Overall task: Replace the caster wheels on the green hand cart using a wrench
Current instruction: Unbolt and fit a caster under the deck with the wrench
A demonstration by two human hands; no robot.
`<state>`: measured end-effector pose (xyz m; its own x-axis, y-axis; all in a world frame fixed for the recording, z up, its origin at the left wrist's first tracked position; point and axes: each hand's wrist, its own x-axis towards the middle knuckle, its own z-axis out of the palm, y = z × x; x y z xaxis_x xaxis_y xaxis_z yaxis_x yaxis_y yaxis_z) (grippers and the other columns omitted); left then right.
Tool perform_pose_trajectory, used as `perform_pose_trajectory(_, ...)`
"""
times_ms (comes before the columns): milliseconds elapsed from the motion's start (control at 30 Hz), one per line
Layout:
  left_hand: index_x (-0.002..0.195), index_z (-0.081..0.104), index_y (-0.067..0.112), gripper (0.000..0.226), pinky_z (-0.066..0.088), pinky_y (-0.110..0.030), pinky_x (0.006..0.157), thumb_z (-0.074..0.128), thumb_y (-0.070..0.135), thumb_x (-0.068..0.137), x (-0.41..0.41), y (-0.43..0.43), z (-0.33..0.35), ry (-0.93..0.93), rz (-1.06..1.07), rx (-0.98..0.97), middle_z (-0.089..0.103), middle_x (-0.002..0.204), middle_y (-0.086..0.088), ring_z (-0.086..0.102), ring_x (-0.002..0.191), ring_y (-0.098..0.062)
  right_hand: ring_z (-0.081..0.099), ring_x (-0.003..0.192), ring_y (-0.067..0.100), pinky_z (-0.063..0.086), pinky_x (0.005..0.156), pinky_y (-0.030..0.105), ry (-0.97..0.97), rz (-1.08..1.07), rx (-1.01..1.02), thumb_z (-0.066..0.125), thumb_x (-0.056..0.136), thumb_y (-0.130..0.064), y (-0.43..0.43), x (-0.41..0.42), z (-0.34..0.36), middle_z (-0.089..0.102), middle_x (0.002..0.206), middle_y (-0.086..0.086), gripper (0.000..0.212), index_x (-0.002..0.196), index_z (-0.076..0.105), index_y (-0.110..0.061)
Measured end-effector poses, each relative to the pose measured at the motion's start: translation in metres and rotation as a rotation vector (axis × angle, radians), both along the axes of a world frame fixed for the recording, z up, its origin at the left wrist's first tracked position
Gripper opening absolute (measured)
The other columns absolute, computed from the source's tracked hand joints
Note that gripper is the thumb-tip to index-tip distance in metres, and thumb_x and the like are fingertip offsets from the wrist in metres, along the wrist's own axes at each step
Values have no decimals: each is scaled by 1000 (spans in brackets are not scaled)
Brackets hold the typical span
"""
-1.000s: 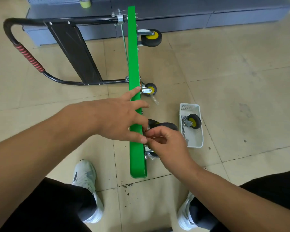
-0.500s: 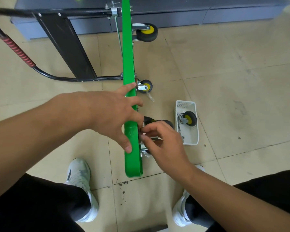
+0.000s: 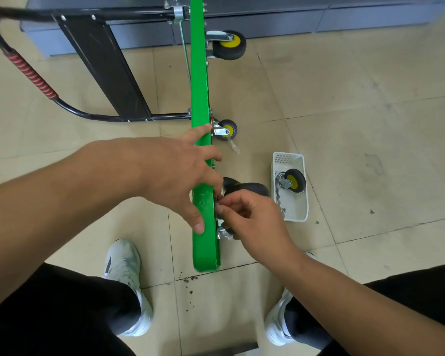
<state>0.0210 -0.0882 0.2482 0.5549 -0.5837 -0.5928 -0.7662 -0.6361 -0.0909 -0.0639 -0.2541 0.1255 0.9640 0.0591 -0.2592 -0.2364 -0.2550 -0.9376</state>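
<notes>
The left grip (image 3: 175, 173) lies across the green deck (image 3: 199, 80), with straight, spread fingers and the thumb on its near part. The right grip (image 3: 252, 222) is just right of the deck, fingertips (image 3: 220, 208) pinched together; what they hold is hidden.

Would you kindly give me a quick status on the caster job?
Left hand rests on green cart deck. Right hand pinches near caster at its mount. No wrench in view.
</notes>
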Motion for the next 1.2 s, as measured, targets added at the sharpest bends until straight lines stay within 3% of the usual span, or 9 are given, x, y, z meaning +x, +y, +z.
perform_pose_trajectory(233, 139, 37, 54, 75, -17, -20, 93, 42, 88, 72, 1, 2, -3, 11, 26, -18, 11, 161, 7, -17, 149, -24, 69, 82, 15, 60, 70, 40, -71, 64, -36, 75, 92, -13, -1, -7, -3, 72, 94, -11, 18, 100, 68, -28)
perform_pose_trajectory(400, 138, 38, 54, 75, -16, -24, 98, 42, 89, 71, 0, 2, -4, -2, 20, -22, 12, 159, 8, -18, 148, -24, 69, 84, 15, 51, 67, 23, -150, 61, -36, 76, 92, -17, 1, -8, 0, 70, 96, -11, 10, 96, 70, -24)
perform_pose_trajectory(533, 138, 39, 54, 75, -19, -25, 98, 41, 89, 71, 0, 2, -4, -2, 21, -34, 13, 159, 8, -18, 147, -22, 70, 86, 12, 60, 73, 36, -112, -3, 2, 78, 90, -15, 4, -8, 0, 71, 93, -12, 15, 97, 70, -25)
perform_pose_trajectory(667, 137, 39, 55, 76, -13, -30, 111, 42, 90, 70, -1, 4, -3, 6, 38, -44, 13, 159, 8, -21, 148, -27, 72, 92, 11, 61, 81, 35, -162, 4, -15, 79, 88, -10, 4, -7, -2, 73, 97, -9, 17, 99, 75, -22)
perform_pose_trajectory(800, 137, 40, 54, 74, -15, -24, 108, 45, 88, 72, -1, 4, -2, 15, 46, -56, 12, 161, 8, -20, 148, -24, 70, 93, 11, 59, 77, 26, -307, 79, -102, 78, 87, -1, 2, -6, -2, 67, 102, -10, 20, 99, 74, -16)
perform_pose_trajectory(867, 137, 40, 53, 73, -18, -19, 101, 44, 87, 73, -2, 3, -1, 10, 31, -56, 13, 161, 6, -17, 149, -25, 70, 94, 12, 60, 75, 28, -321, 90, -110, 78, 86, 0, 1, -6, -2, 66, 103, -10, 23, 100, 72, -17)
perform_pose_trajectory(1000, 137, 41, 52, 73, -11, -23, 107, 46, 87, 73, -2, 3, 0, 20, 54, -57, 13, 161, 7, -18, 149, -24, 72, 93, 12, 61, 70, 28, -309, 52, -106, 81, 85, -6, 2, -6, -1, 66, 101, -11, 29, 99, 67, -27)
perform_pose_trajectory(1100, 137, 40, 53, 73, -15, -23, 106, 44, 87, 73, -2, 3, -1, 12, 35, -48, 13, 161, 6, -17, 149, -25, 70, 88, 12, 58, 68, 24, -268, -10, -123, 80, 88, -18, 2, -5, 1, 69, 92, -11, 17, 96, 67, -27)
perform_pose_trajectory(1200, 138, 39, 53, 74, -8, -31, 114, 44, 88, 72, -2, 3, -1, 15, 47, -35, 12, 161, 7, -19, 149, -25, 69, 76, 10, 57, 68, 26, -181, -63, -152, 76, 92, -29, 0, 0, 2, 71, 76, -11, 7, 92, 71, -25)
